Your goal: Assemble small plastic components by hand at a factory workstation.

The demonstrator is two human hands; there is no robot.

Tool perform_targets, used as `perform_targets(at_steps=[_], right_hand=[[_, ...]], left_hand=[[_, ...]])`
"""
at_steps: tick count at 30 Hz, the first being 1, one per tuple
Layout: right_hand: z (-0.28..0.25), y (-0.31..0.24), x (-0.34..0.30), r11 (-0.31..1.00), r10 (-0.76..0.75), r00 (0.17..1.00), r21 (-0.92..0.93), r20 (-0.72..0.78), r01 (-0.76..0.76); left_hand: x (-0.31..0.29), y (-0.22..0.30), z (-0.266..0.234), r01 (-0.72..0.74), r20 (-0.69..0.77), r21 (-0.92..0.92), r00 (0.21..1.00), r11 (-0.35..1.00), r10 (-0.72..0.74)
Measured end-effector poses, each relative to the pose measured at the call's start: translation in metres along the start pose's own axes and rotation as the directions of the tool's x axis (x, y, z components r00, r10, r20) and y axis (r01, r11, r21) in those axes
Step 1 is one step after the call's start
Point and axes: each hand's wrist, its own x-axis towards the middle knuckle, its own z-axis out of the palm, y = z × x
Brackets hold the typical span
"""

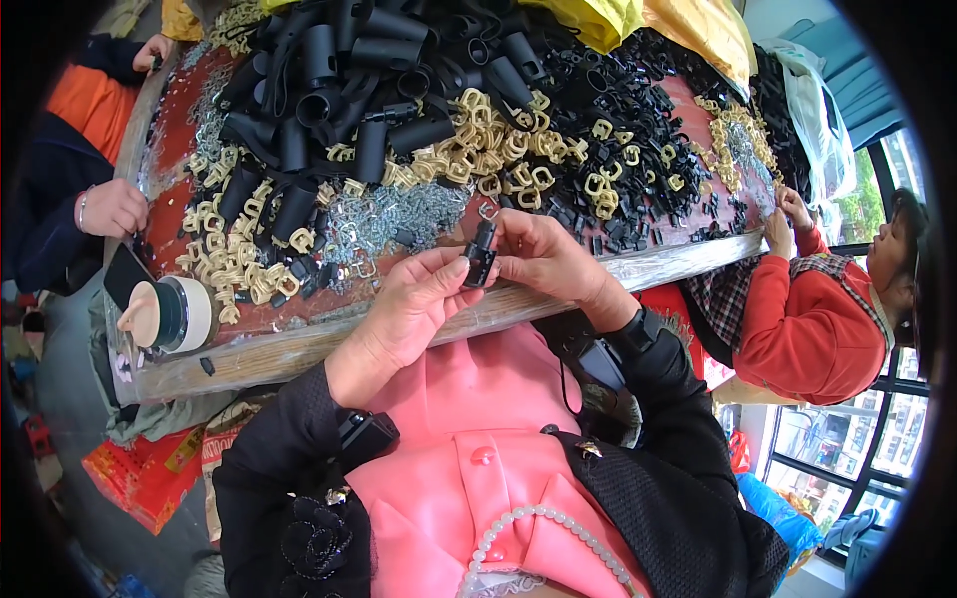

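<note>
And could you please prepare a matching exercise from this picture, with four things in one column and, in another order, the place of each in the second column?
Things:
1. Small black part
2. String of beads
3. Black tubes
4. Black wristband

Places:
A. Piled on the table
B. On the right wrist
C. In the fingers of the left hand and right hand
D. Over the pink top

Pairs: 1-C, 2-D, 3-A, 4-B
</note>
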Motion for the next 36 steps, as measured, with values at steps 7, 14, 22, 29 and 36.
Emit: perform_targets(at_steps=[7, 14, 22, 29, 36], right_hand=[[0.003, 0.000, -0.006, 0.999, 0.022, 0.982, -0.044, -0.187, -0.031], [0.001, 0.006, -0.008, 0.988, 0.107, 0.986, -0.095, -0.131, -0.120], [-0.002, 0.016, -0.011, 0.966, -0.021, 0.979, -0.255, -0.201, -0.032], [-0.001, -0.002, -0.018, 0.955, -0.042, 0.970, -0.295, -0.241, -0.032], [0.012, -0.029, -0.019, 0.620, -0.399, 0.917, -0.744, -0.023, 0.251]], left_hand=[[0.002, -0.004, -0.006, -0.128, -0.056, -0.048, 0.991, 0.991, 0.125], [0.003, -0.005, -0.002, -0.117, -0.096, -0.007, 0.989, 0.993, 0.116], [0.004, -0.005, -0.001, -0.107, -0.092, 0.001, 0.990, 0.994, 0.107], [0.002, -0.001, 0.001, -0.055, -0.058, -0.005, 0.997, 0.998, 0.055], [0.002, -0.003, 0.001, 0.045, -0.028, -0.074, 0.999, 0.996, -0.047]])
